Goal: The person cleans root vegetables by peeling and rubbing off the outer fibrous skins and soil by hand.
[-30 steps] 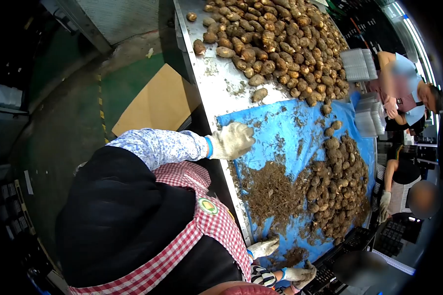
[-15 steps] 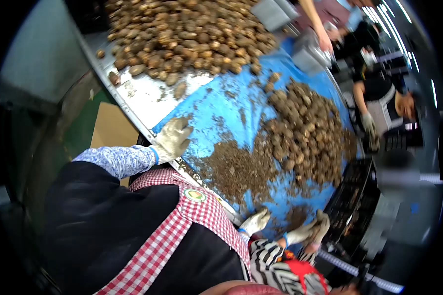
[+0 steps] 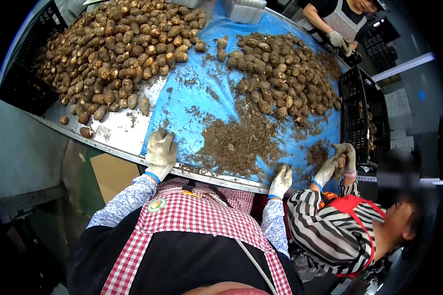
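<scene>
My left hand (image 3: pixel 161 152), in a whitish work glove, rests on the blue sheet (image 3: pixel 184 105) at the table's near edge. Its fingers are slightly apart, and nothing shows in them. Further right along the same edge is my right hand (image 3: pixel 281 181), also gloved, fingers extended and no object visible in it. Between and beyond my hands lies a heap of brown root fibres and soil (image 3: pixel 236 147). Behind that is a pile of dirty taro corms (image 3: pixel 285 73). A larger pile of taro corms (image 3: pixel 118 49) covers the far left of the table.
At my right, a person in a striped top (image 3: pixel 312 221) holds a brown lump in gloved hands. Another gloved person (image 3: pixel 330 24) stands across the table. Black crates (image 3: pixel 354 108) stand at the right end, another crate (image 3: pixel 24 91) at the left. Clear plastic containers (image 3: pixel 246 11) sit at the back.
The view has turned and shifted, so the table now lies more level. My hands stay near the table's edge. The neighbour's gloved hands have come closer together.
</scene>
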